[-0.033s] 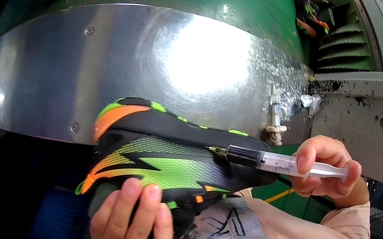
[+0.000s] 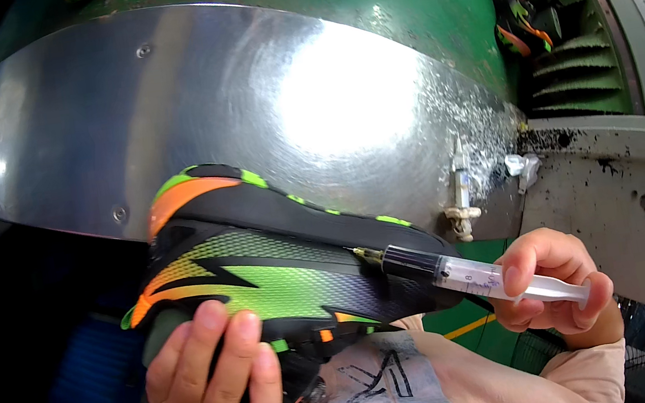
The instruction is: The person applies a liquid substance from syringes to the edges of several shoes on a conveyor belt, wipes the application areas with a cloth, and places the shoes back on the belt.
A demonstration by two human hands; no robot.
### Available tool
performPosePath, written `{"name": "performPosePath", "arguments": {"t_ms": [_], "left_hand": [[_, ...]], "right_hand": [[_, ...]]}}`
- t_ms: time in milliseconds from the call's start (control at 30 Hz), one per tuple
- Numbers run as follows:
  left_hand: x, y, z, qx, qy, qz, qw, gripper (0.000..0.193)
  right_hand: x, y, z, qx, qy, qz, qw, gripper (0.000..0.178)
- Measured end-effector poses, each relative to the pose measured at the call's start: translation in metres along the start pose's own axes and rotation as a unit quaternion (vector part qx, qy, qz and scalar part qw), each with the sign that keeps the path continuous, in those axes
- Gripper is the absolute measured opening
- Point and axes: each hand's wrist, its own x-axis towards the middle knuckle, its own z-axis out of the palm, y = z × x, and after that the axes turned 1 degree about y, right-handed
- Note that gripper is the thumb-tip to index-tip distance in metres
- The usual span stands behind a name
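The left hand (image 2: pixel 207 378) grips the near side of the shoe (image 2: pixel 289 284), which extends far and right of its curled fingers. To the shoe's right, the right hand (image 2: pixel 560 250) pinches a syringe (image 2: pixel 469 276) between fingers and thumb, needle pointing left beside the sole.

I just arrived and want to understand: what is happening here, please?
A person's left hand holds a black, green and orange shoe on its side by the edge of a metal surface. The right hand holds a partly dark-filled syringe, its needle tip near the line between upper and sole; whether it touches, I cannot tell. A second syringe lies on the metal.
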Motion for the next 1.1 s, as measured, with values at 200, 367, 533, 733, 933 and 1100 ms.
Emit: {"name": "performPosePath", "arguments": {"t_ms": [200, 367, 533, 733, 933, 1100], "left_hand": [[0.000, 0.007, -0.002, 0.020, 0.012, -0.008, 1.000, 0.013], [0.015, 0.010, -0.008, 0.019, 0.009, -0.010, 1.000, 0.015], [0.028, 0.007, -0.009, 0.030, 0.010, 0.009, 0.999, 0.017], [0.061, 0.006, -0.013, 0.029, -0.027, 0.021, 0.999, 0.029], [0.097, 0.001, -0.022, -0.012, -0.116, 0.007, 0.993, 0.065], [0.139, -0.007, -0.017, -0.002, -0.191, 0.026, 0.981, 0.077]], "right_hand": [[-0.032, 0.011, -0.012, 0.023, -0.018, -0.078, 0.996, 0.092], [-0.048, 0.019, -0.025, 0.000, -0.056, -0.142, 0.988, 0.090], [-0.064, 0.031, -0.040, 0.026, -0.003, -0.110, 0.994, 0.092], [-0.063, 0.060, -0.067, 0.072, 0.013, -0.139, 0.988, 0.096], [-0.049, 0.086, -0.082, 0.131, 0.026, -0.160, 0.978, 0.097], [-0.034, 0.103, -0.093, 0.190, 0.036, -0.169, 0.966, 0.097]]}}
